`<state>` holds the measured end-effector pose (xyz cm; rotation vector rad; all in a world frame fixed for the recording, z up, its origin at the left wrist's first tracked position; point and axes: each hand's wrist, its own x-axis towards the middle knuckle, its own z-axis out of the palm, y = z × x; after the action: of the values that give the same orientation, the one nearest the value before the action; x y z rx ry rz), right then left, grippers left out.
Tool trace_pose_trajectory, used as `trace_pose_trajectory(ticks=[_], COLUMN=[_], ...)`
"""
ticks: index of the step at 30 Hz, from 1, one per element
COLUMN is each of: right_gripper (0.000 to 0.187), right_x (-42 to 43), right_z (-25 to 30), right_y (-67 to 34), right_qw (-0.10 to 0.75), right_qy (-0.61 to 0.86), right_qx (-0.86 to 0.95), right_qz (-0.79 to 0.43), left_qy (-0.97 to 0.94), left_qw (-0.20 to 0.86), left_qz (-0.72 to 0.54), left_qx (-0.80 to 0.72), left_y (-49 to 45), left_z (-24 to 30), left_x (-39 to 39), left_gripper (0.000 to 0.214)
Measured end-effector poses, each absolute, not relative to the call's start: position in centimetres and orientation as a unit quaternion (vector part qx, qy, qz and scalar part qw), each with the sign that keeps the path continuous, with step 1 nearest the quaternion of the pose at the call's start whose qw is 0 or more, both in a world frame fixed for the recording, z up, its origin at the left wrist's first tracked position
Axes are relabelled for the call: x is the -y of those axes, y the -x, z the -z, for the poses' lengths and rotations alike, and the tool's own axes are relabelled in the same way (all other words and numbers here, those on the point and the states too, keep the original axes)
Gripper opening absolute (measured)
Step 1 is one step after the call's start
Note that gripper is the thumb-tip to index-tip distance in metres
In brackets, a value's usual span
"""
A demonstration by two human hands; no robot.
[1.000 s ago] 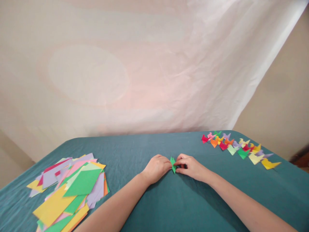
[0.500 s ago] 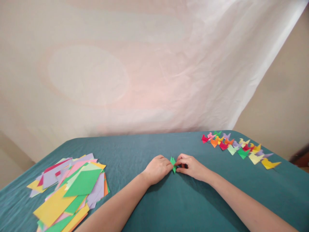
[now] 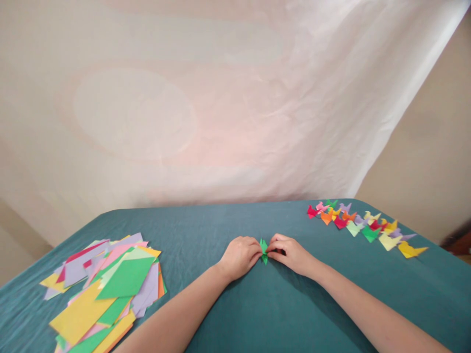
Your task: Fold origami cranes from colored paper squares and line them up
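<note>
A small green folded paper [image 3: 264, 246] with narrow pointed ends is held between both hands, near the middle of the table. My left hand [image 3: 241, 256] is closed on its left edge, the fingers pressed together. From the other side my right hand [image 3: 289, 252] pinches the right edge between thumb and fingertips. Two slim points of the paper stick up at the far end, and one wider point faces me. Fingertips hide the paper's side edges.
On the left of the teal-covered table [image 3: 221, 220] lies a loose pile of coloured paper sheets [image 3: 125, 279]. Several folded paper cranes [image 3: 371, 234] in many colours stand in rows at the right. A pale cloth [image 3: 228, 108] hangs behind the table.
My right thumb and fingers have drawn closer together on the green paper. The left fingers have shifted slightly, and the paper's far points are more spread. Pile and cranes stay put.
</note>
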<state>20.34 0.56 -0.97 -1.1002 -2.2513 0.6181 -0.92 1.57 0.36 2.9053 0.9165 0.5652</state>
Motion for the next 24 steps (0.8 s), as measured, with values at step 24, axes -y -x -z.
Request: trace_pose_trajectory(ticks=[24], right_gripper=[0.02], right_x=[0.2], right_z=[0.6], right_y=[-18.5], right_qw=[0.244], right_qy=[0.553], right_qx=[0.781], right_qz=[-0.157], left_qy=[-0.874], left_qw=[0.123], left_qz=[-0.254], left_qx=[-0.395], left_y=[0.4], left_z=[0.8], left_x=[-2.4], left_gripper=[0.013])
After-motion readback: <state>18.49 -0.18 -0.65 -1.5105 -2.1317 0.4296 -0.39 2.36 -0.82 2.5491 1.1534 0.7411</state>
